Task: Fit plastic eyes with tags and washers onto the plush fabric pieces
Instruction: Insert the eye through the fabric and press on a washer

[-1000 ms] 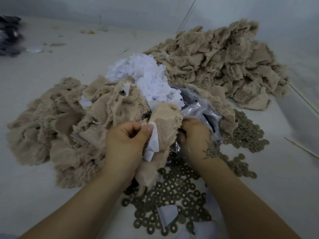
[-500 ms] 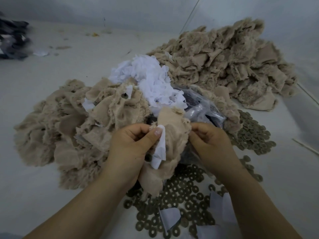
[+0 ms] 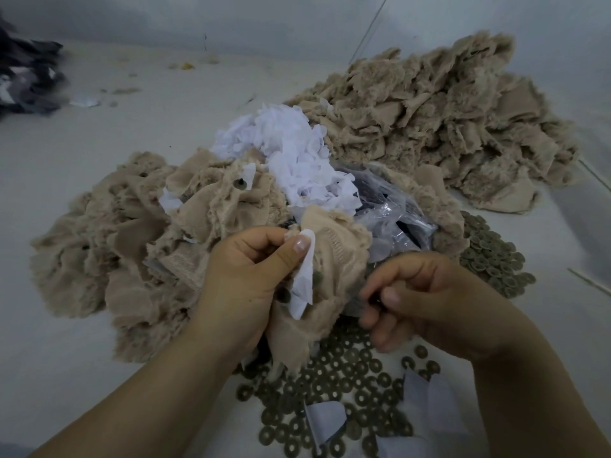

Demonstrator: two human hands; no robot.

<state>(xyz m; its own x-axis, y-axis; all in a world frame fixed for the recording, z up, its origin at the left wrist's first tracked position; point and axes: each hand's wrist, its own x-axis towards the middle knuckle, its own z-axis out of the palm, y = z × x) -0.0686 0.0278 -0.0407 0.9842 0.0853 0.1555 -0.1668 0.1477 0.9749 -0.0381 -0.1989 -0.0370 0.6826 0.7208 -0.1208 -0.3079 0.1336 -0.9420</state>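
Fabric piece [image 3: 334, 259] held up in the left hand [image 3: 244, 279], tag [image 3: 304, 282] pinned on it by the thumb.

Fabric sits just above the washers [image 3: 330, 385] on the tabletop [image 3: 82, 153], between the two tan piles; a small round disc shows on it beside the tag. Left grip is clamped on fabric and tag together. Right hand [image 3: 426, 299] is curled, finger and thumb together on something small and dark, likely an eye, though it is too hidden to be sure. To do this step well, I judge: keep the tag flat over the hole, hold the cloth taut, feed the post straight through both layers, then press a washer on from the back until it seats.
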